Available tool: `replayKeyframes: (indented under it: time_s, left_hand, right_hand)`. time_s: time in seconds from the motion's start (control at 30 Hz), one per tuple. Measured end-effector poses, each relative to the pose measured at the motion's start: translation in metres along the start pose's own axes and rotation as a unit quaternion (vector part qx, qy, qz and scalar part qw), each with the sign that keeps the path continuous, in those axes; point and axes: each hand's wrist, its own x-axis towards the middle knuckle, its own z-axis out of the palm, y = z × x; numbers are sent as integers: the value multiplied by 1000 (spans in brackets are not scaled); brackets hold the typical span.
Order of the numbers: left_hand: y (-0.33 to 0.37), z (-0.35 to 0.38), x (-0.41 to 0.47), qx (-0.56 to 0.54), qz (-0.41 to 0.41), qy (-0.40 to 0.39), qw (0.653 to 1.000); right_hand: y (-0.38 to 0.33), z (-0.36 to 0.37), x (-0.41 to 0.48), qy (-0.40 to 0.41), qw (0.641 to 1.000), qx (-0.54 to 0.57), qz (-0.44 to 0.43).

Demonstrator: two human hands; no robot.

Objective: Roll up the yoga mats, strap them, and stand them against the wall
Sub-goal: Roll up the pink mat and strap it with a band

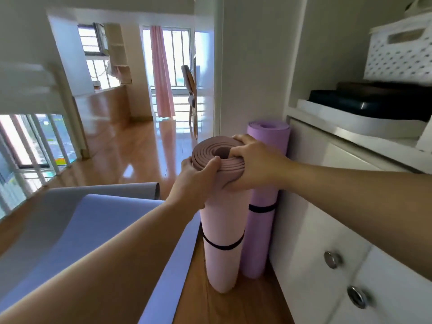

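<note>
Both left hand (198,170) and right hand (254,164) gripped the pink mat (222,230) on top, fingers curled; it likely wanted settling plumb against the purple mat (264,195)

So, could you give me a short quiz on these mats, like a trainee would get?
1. True or false: the pink mat already has a black strap round it.
2. Which mat lies unrolled on the floor? A) pink B) purple C) blue
3. Fill in: the left hand and the right hand both grip the pink mat at its ____ end.

Key:
1. True.
2. C, the blue mat.
3. Top.
</note>
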Motion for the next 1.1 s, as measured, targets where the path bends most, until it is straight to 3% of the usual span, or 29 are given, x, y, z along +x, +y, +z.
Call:
replayKeyframes:
  time_s: [0.3,0.5,0.8,1.1]
  left_hand:
    - [6,13,67,-26,21,0,999]
    - [0,22,85,-33,60,17,998]
    - [-9,22,93,12,24,-99,995]
    - [-14,22,92,33,16,-121,992]
  right_hand:
    - [23,4,46,2,1000,-13,12]
    - [27,4,61,44,990,-130,-7]
    - [30,17,66,35,991,-127,-11]
    - [30,30,68,38,997,-57,40]
